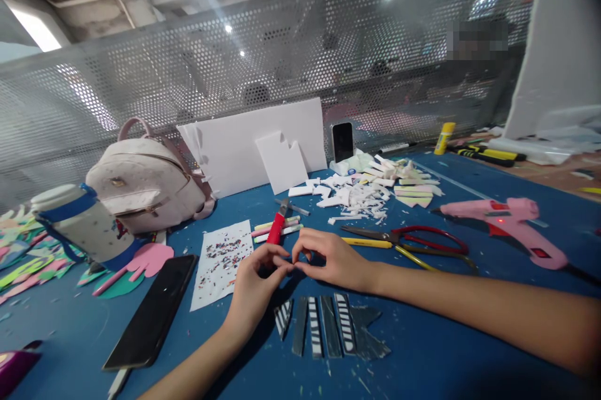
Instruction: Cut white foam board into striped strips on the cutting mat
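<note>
My left hand (256,281) and my right hand (334,259) meet over the blue table, fingertips pinched together. Whatever lies between the fingertips is too small to make out. Just beyond them lies a red utility knife (278,225) on several markers (293,231). On the near side of my hands is a row of pieces: a striped triangle (283,317), dark grey strips (299,326) and black-and-white striped strips (314,327). A jagged dark piece (369,332) ends the row on the right. Left of my left hand lies white paper (206,284) strewn with tiny coloured scraps.
Scissors (422,238), a yellow pencil (366,242) and a pink glue gun (511,218) lie to the right. White foam scraps (359,196) are piled behind. A phone (153,312), bottle (87,225) and backpack (145,184) occupy the left; foam boards (225,156) lean at the back.
</note>
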### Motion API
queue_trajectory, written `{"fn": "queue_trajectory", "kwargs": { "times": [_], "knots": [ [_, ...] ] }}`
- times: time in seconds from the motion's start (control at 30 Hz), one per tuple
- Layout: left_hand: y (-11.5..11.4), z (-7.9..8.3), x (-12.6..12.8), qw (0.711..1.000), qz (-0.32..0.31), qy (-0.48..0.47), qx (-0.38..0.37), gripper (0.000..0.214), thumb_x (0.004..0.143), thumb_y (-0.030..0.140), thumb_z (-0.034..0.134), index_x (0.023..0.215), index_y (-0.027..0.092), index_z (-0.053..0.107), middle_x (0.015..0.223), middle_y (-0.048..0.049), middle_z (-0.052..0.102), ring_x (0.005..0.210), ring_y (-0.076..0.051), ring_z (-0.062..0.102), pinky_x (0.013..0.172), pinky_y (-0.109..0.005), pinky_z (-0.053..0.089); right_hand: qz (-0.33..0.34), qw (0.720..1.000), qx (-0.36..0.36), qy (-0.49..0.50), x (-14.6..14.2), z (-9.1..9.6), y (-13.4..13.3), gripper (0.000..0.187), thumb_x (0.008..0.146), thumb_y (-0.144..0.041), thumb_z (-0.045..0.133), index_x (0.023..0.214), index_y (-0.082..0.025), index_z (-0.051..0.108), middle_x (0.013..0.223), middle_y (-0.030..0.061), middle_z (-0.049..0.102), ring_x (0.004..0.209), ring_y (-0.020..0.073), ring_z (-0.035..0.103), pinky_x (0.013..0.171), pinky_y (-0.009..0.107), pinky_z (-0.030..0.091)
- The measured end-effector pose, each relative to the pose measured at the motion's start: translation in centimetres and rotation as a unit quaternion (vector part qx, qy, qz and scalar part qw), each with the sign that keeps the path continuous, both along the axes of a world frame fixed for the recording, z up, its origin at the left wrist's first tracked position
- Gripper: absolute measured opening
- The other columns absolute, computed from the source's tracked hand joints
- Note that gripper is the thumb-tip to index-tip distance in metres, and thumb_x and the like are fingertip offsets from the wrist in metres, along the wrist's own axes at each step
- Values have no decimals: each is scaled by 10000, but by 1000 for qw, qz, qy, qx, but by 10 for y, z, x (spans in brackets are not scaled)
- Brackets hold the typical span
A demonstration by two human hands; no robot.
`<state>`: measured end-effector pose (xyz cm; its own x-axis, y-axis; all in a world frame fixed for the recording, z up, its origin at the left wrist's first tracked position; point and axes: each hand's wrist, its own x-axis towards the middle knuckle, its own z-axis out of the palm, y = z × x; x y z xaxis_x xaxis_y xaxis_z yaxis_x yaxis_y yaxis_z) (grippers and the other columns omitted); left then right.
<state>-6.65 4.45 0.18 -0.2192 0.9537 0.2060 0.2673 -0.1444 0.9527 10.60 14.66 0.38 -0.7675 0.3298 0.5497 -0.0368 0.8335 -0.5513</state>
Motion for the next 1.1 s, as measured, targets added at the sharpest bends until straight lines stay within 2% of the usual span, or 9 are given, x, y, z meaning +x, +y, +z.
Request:
{"fn": "queue_trajectory", "kwargs": {
  "times": [0.23, 0.37, 0.47, 0.57, 0.63, 0.7, 0.8, 0.97, 1.1],
  "knots": [
    [0, 0, 0, 1000, -6, 10, 6, 165, 752, 255, 699, 881, 189, 619, 617, 33, 653, 605, -133, 580, 642, -247, 417, -3, 1000, 15, -5, 1, 1, -2, 79, 890, -153, 608, 926, -214, 643, 879, 9, 587, 817, 161, 564, 732, 285, 444],
    [-2, 1, 0, 997, -4, 77, 15, 170, 779, 217, 699, 948, 212, 683, 637, 31, 662, 627, -151, 598, 676, -277, 438, -65, 997, -16, 43, 0, 2, -2, 76, 880, -129, 576, 899, -199, 599, 863, 9, 556, 789, 150, 547, 674, 257, 432],
    [-4, 1, 0, 984, -24, 173, 45, 85, 843, 212, 677, 873, 247, 748, 756, -6, 728, 739, -187, 645, 776, -332, 444, -110, 987, -87, 82, -1, 0, 4, 50, 910, -163, 533, 909, -191, 575, 898, 22, 547, 763, 139, 543, 564, 223, 398],
    [-9, 2, 0, 964, -56, 239, 101, 136, 902, 224, 643, 829, 265, 751, 810, -17, 736, 804, -202, 646, 838, -369, 432, -133, 975, -144, 102, -4, -4, 12, 57, 936, -220, 513, 923, -189, 559, 911, 29, 564, 795, 149, 559, 543, 212, 397],
    [-11, 3, 0, 954, -68, 256, 140, 140, 918, 214, 628, 875, 270, 749, 884, -35, 723, 862, -208, 639, 850, -375, 444, -140, 972, -155, 104, -5, -5, 16, 80, 947, -247, 504, 931, -186, 553, 899, 29, 573, 814, 156, 567, 561, 215, 408],
    [-13, 5, 1, 949, -73, 256, 171, 163, 921, 184, 615, 893, 272, 750, 1058, -63, 700, 995, -226, 620, 885, -389, 456, -140, 973, -153, 98, -5, -6, 17, 92, 952, -256, 497, 938, -185, 553, 888, 26, 577, 807, 155, 569, 572, 218, 410],
    [-14, 8, 1, 951, -95, 234, 179, 183, 919, 159, 610, 889, 275, 748, 1247, -65, 660, 1119, -241, 587, 955, -426, 456, -134, 977, -145, 83, -5, -7, 17, 78, 948, -247, 506, 934, -186, 553, 874, 16, 590, 772, 143, 563, 580, 221, 403],
    [-14, 12, 4, 961, -150, 175, 153, 185, 933, 156, 584, 892, 256, 734, 1044, -60, 747, 986, -210, 668, 916, -389, 503, -120, 985, -121, 41, -5, -9, 15, 43, 912, -182, 539, 928, -192, 578, 827, -10, 613, 685, 126, 542, 578, 230, 396],
    [-14, 10, 6, 967, -133, 162, 145, 174, 931, 162, 579, 902, 245, 729, 937, -57, 742, 918, -201, 683, 858, -360, 529, -112, 990, -81, 24, -6, -7, 12, 104, 838, -98, 591, 854, -198, 613, 854, 2, 642, 847, 176, 565, 777, 308, 441]
  ]
}}
